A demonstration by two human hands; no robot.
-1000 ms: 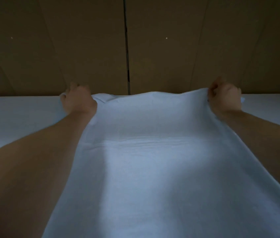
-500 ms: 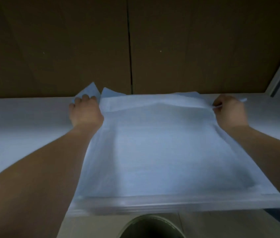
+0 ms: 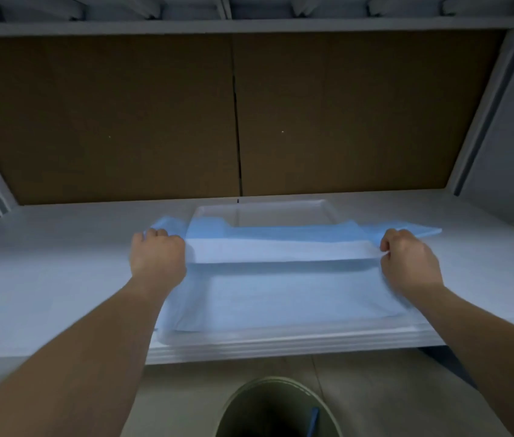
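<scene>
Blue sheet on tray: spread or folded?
Partly folded: left hand and right hand grip the blue sheet by a paler band doubled back over it; far end of tray uncovered.

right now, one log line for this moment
left hand: grips blue sheet | right hand: pinches blue sheet | blue sheet: folded back over white tray

Left hand (image 3: 158,258), right hand (image 3: 408,263) both clenched, wide apart.

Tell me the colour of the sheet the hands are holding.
The sheet is light blue; head view.
</scene>
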